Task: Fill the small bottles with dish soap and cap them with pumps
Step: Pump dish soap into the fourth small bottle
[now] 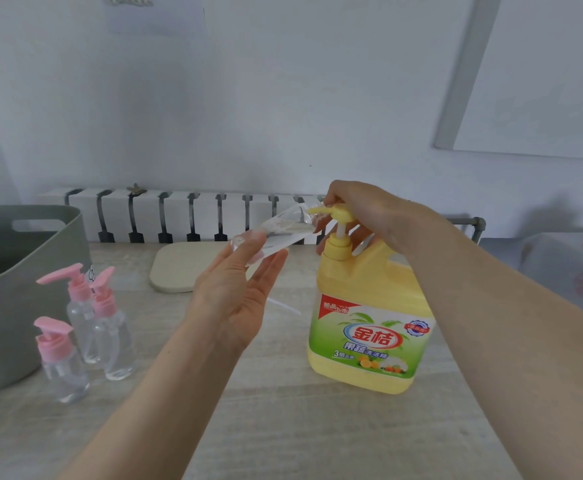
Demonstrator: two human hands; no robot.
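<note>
Small bottle (276, 232) was held tilted against the dish soap jug (369, 299).
It was pinched by the left hand's (238, 292) thumb and near-straight fingers; the pump head (339, 212) was clasped by the right hand's (366, 209) curled fingers.

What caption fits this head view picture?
Left hand holds a clear small bottle tilted to the yellow dish soap jug's pump, which the right hand grips.
</note>
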